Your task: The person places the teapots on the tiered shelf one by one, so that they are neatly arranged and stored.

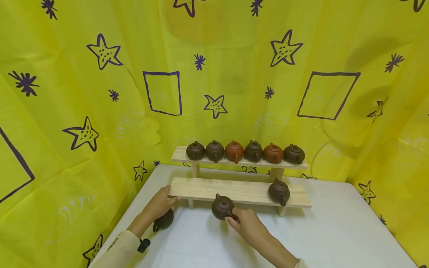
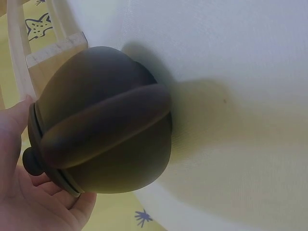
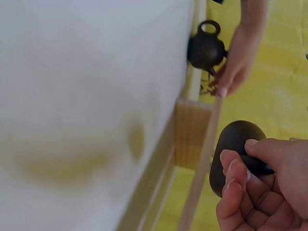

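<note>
My right hand (image 1: 249, 227) pinches the handle of a dark brown teapot (image 1: 222, 207) between thumb and curled fingers. That teapot is raised in front of the lower board (image 1: 214, 188) of a two-tier wooden stand, spout toward the board. In the right wrist view its rounded body (image 3: 236, 137) shows beyond the fingertips. At the board's left end, my left hand (image 1: 159, 204) grips the corner, thumb along the front edge. Another dark teapot (image 1: 164, 220) stands on the table just below the left hand, partly hidden by it; its handle (image 2: 108, 125) faces the left wrist camera.
On the upper board (image 1: 181, 153) several dark and reddish teapots stand in a row. One dark teapot (image 1: 279, 191) sits near the lower board's right end. A white-covered table (image 1: 348, 230) lies beneath, with a patterned yellow cloth (image 1: 234, 44) behind and at the sides.
</note>
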Motion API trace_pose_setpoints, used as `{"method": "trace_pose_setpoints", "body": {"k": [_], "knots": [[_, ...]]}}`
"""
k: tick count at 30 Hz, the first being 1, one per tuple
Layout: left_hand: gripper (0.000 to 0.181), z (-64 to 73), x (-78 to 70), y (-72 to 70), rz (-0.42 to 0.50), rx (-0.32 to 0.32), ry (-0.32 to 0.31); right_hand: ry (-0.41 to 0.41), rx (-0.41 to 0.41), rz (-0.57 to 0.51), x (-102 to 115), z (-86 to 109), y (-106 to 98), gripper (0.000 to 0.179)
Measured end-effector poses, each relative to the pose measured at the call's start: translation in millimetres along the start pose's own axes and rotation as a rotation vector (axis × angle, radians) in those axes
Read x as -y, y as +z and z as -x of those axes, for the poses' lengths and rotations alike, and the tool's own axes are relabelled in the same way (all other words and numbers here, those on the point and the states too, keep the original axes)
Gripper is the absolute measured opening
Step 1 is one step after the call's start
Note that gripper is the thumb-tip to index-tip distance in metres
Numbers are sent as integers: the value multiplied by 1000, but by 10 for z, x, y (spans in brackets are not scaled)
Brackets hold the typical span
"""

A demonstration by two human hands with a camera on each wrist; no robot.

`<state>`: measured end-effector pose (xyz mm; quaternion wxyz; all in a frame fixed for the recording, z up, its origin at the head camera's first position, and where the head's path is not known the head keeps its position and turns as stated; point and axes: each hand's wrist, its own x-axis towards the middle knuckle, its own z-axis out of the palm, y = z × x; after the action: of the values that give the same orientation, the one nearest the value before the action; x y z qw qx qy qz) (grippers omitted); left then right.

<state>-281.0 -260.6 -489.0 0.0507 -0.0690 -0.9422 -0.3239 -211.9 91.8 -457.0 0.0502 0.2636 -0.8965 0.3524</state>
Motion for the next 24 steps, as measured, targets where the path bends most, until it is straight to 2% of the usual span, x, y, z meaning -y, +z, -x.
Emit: {"method": "trace_pose_setpoints", "body": {"k": [7, 11, 15, 24], "knots": [[78, 9, -27, -5, -8, 9, -12, 140, -139, 50, -62, -153, -221, 32], [79, 3, -20, -7, -10, 11, -21, 163, -215, 124, -147, -254, -263, 41], [78, 5, -17, -9, 0, 8, -18, 183, -236, 181, -197, -309, -248, 43], [76, 5, -28, -12, 5, 3, -6, 239, -238, 201, -253, -392, -180, 43]]}}
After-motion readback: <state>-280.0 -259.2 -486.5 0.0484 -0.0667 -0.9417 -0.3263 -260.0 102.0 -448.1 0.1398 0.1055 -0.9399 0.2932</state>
